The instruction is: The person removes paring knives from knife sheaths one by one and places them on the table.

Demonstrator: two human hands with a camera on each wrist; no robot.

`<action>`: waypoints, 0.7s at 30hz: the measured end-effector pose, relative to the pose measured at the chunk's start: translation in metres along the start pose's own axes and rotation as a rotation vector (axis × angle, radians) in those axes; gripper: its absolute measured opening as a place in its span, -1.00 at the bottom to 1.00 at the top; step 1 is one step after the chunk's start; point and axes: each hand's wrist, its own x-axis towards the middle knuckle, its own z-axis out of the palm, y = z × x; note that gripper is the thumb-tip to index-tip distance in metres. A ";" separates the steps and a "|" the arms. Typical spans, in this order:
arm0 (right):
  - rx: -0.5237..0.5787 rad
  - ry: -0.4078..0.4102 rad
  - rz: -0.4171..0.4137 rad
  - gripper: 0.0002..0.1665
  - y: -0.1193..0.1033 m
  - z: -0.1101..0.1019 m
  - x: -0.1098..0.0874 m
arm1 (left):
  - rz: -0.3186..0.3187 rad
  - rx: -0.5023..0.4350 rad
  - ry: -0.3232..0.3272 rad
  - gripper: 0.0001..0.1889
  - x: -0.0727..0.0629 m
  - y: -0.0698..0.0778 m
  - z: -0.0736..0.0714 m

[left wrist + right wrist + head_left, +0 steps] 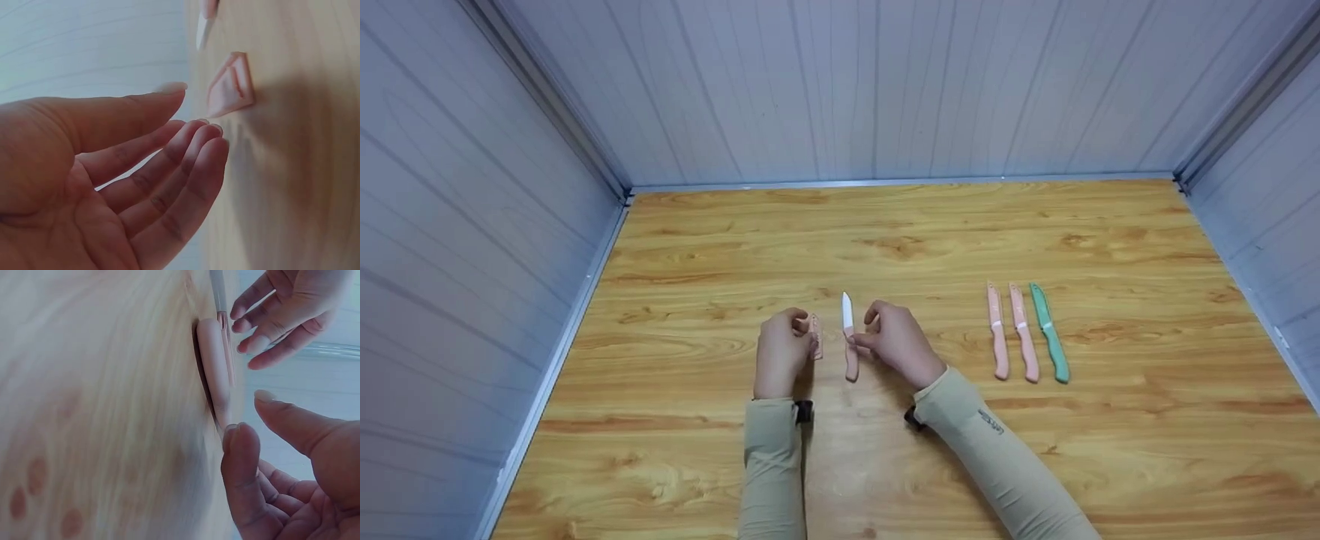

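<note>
A small knife with a pink handle and white blade lies on the table, blade pointing away from me. To its left is a pink blade sheath, also seen in the left wrist view as a flat pink sheath. My left hand hovers beside the sheath, fingers loosely bent and thumb apart, holding nothing. Over the knife is my right hand. The right wrist view shows a gap between its thumb and fingers, with fingertips close to the knife's pink handle; whether they touch it I cannot tell.
On the right of the wooden table lie two pink sheathed knives and one green sheathed knife, side by side. Pale panel walls bound the table at the back and both sides.
</note>
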 end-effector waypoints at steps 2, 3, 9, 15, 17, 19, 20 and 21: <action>-0.020 0.013 -0.007 -0.61 0.001 -0.001 -0.002 | 0.015 -0.004 0.009 -0.70 -0.001 0.001 0.000; -0.025 0.016 -0.010 -0.62 0.001 -0.001 -0.003 | 0.024 -0.001 0.016 -0.70 -0.001 0.002 0.000; -0.043 0.017 -0.027 -0.61 0.002 -0.006 -0.009 | 0.084 0.020 0.041 -0.71 -0.004 0.009 0.000; -0.108 0.055 -0.064 -0.60 0.002 -0.013 -0.015 | 0.200 0.005 -0.004 -0.68 -0.006 0.017 0.006; -0.127 0.068 -0.086 -0.59 0.002 -0.016 -0.017 | 0.242 0.026 -0.020 -0.68 -0.007 0.021 0.009; -0.147 0.082 -0.105 -0.58 0.002 -0.018 -0.019 | 0.277 0.050 -0.035 -0.68 -0.008 0.024 0.013; -0.153 0.088 -0.112 -0.57 0.001 -0.019 -0.020 | 0.293 0.061 -0.044 -0.68 -0.009 0.026 0.014; -0.158 0.094 -0.120 -0.56 0.002 -0.020 -0.022 | 0.310 0.072 -0.052 -0.69 -0.009 0.027 0.016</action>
